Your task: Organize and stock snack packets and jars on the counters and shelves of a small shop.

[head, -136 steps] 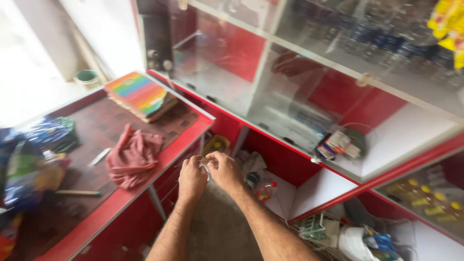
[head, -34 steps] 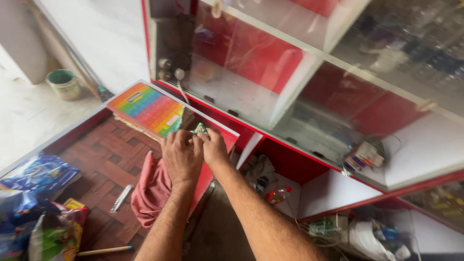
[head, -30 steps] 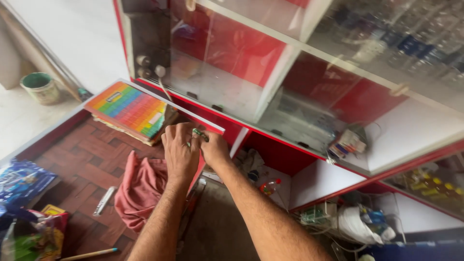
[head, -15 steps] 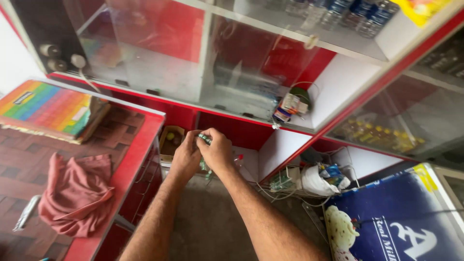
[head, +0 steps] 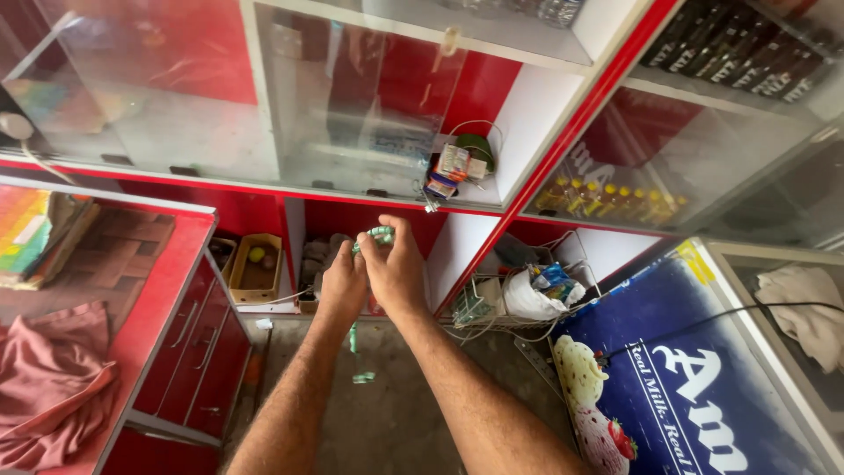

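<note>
While your forearms reach forward from the bottom edge of the head view, your hands meet at mid-frame, backs turned up toward the camera. Your left hand [head: 341, 283] sits a little lower, fingers curled under and closed on a small green strip [head: 380, 233]. Your right hand [head: 393, 268] presses against it from the right, thumb and fingertips pinched on the same strip, which peeks out above the knuckles. More green bits [head: 354, 339] show below your left wrist; whether they hang from the strip or lie on the floor [head: 396, 413] cannot be told.

Both hands are held in the air in front of the low open shelf of the red cabinet [head: 563, 149], above the floor. Behind them on that shelf stands a cardboard box [head: 255, 273] with small round things in it. To your left is a red counter [head: 167, 281] with a pink cloth [head: 48, 378] and a rainbow-coloured book [head: 26, 233] on top. To your right, a wire basket [head: 492, 303] holds a white bag [head: 532, 299], and next to it lies a blue freezer lid [head: 694, 387]. Behind glass higher up sit small packets [head: 450, 169].
</note>
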